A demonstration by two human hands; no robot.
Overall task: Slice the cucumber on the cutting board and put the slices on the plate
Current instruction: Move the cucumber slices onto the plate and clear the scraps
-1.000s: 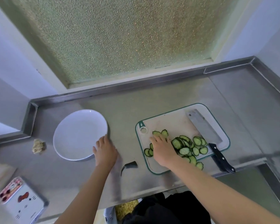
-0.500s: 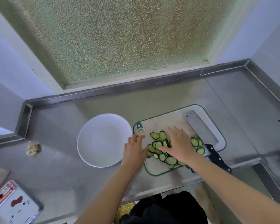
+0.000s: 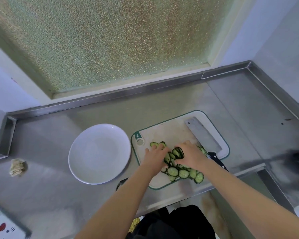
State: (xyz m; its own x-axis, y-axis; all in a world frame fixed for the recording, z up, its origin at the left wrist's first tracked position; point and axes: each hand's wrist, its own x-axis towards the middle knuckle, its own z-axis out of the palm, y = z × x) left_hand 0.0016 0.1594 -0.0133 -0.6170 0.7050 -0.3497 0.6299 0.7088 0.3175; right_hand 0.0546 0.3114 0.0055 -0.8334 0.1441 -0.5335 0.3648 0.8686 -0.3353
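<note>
A white cutting board with a green rim [image 3: 169, 131] lies on the steel counter, with several cucumber slices [image 3: 181, 173] on its near half. My right hand [image 3: 192, 155] grips a bunch of slices [image 3: 176, 153] stood on edge between thumb and fingers. From the left, my left hand [image 3: 154, 158] presses against the same bunch with its fingers laid over it. An empty white plate [image 3: 97, 152] sits just left of the board, almost touching it. A cleaver [image 3: 201, 132] lies on the board's right side, its black handle [image 3: 217, 160] partly hidden behind my right wrist.
A dark cucumber end [image 3: 122, 182] lies on the counter beside my left forearm. There is a crumpled scrap [image 3: 17, 167] at the far left and a cartoon-printed box [image 3: 2, 228] at the lower left corner. The board's near corner reaches the counter's front edge [image 3: 188, 196].
The plate has been slid right, up against the board. My left hand left the plate and joined my right hand on the board, and the spread slices are now bunched between them.
</note>
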